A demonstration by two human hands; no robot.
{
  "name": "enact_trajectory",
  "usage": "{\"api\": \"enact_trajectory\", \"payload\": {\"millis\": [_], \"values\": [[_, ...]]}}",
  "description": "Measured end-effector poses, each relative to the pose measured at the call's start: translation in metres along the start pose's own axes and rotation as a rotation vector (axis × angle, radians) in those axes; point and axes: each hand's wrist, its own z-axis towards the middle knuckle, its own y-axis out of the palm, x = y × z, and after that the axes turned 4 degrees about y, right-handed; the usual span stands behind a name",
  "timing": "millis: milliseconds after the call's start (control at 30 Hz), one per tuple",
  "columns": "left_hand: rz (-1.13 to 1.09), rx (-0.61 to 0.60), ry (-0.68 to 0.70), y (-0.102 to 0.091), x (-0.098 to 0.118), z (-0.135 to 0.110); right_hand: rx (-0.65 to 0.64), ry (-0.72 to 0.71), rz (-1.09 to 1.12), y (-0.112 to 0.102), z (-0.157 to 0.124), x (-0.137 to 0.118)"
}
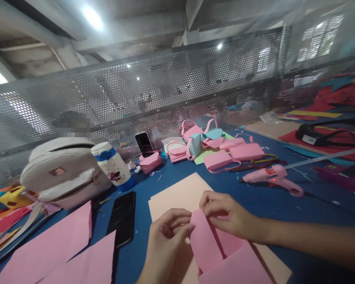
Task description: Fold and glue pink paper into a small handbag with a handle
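A folded piece of pink paper (207, 244) is held low in front of me, above a stack of peach-coloured sheets (180, 193). My left hand (168, 236) pinches its left edge between thumb and fingers. Bent over the paper's upper edge, my right hand (227, 215) grips it with closed fingers; the fingertips are partly hidden behind it. A narrow dark gap runs between the folded flap and the rest of the paper. To the right lies a pink glue gun (273, 177) with a clear glue stick in its back.
Small pink paper bags (219, 159) and a blue one (195, 144) stand at the back. On the left are a black phone (122, 217), pink sheets (56, 244), a bottle (114, 167) and a white backpack (65, 169). A perforated metal screen (165, 79) borders the table.
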Motion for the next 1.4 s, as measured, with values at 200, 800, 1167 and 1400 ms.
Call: {"api": "enact_trajectory", "payload": {"millis": [200,800,1167,1400], "values": [[0.044,0.049,0.043,0.003,0.002,-0.007,-0.03,-0.121,-0.128,-0.001,-0.003,0.003],[-0.016,-0.191,0.024,0.005,0.001,-0.01,0.088,0.025,0.029,0.004,-0.003,0.006],[0.041,-0.219,-0.08,0.01,0.006,-0.013,0.227,-0.139,-0.062,-0.011,0.002,-0.005],[0.605,-0.099,0.727,-0.018,0.049,-0.001,0.207,-0.12,-0.187,-0.019,0.016,-0.033]]}}
